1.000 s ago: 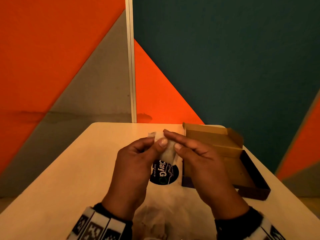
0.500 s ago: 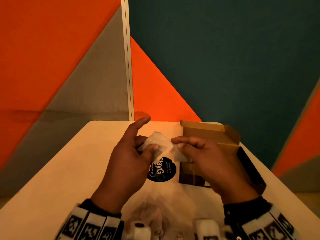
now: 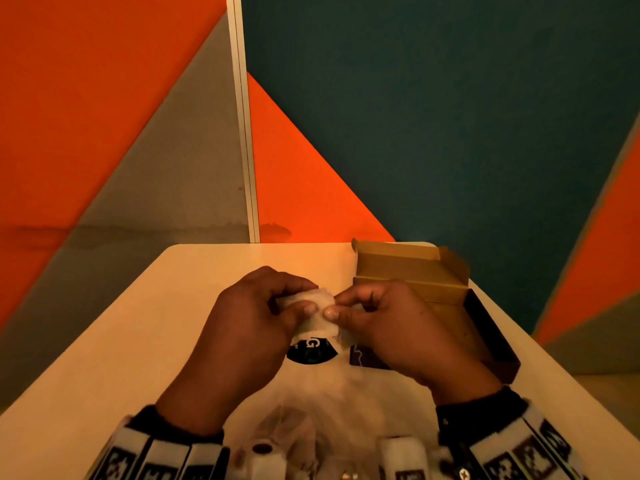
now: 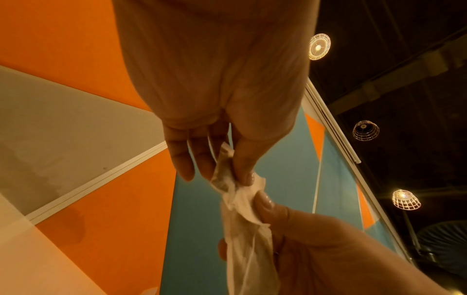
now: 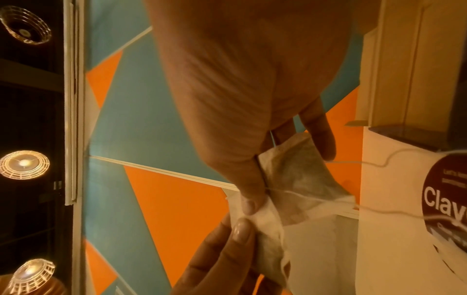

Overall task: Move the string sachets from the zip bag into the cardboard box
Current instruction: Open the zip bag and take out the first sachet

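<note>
Hands (image 3: 249, 320) closed in, pinching sachet (image 3: 317, 315).

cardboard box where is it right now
In the head view the cardboard box sits open on the table's far right, just behind the right hand, which with the left hand pinches a sachet.

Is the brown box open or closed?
Open. The cardboard box has its lid flap standing up at the back, so its inside shows. The hands hide part of it, so I cannot tell what's inside.
</note>
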Tool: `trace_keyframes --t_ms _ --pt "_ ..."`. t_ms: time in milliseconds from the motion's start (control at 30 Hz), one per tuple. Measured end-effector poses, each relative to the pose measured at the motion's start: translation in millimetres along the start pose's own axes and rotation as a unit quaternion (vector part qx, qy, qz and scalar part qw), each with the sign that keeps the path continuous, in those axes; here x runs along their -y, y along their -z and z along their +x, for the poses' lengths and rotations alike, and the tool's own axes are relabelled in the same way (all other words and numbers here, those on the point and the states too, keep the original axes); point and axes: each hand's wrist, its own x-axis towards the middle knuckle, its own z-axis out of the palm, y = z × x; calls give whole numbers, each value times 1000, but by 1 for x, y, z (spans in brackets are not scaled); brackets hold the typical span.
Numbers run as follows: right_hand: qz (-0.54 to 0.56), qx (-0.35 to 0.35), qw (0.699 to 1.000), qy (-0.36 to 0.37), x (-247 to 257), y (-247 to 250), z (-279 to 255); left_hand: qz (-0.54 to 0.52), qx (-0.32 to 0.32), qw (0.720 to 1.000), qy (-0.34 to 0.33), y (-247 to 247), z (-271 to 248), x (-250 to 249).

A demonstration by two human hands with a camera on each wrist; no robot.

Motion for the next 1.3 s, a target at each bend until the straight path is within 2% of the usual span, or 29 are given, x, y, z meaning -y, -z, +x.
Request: trace_keyframes --t_ms 167,367,567,700,800,933,1067,1233,1300 --pt "-41 3 999 -3 -3 5 2 42 -25 999 -12 7 3 2" --pt "-1 -64 998 -3 -8 21 6 50 -40 997 48 22 9 8" --pt "12 -109 994 -9 -9 33 5 48 -60 995 65 29 9 5" --pt "58 -14 998 21 0 17 -1 38 -9 999 37 16 2 -7" --pt "7 31 998 56 3 3 -3 56 19 998 4 7 -4 -13" --pt "-31 15 998 49 0 7 -1 66 14 998 -2 8 -3 -13" --pt "-20 1 999 47 -3 17 1 59 23 998 3 16 0 -7" --pt "27 -18 998 60 -4 23 1 89 143 985 27 20 -1 -3" --pt "37 -29 997 64 -3 24 2 51 187 980 34 20 -1 -2"
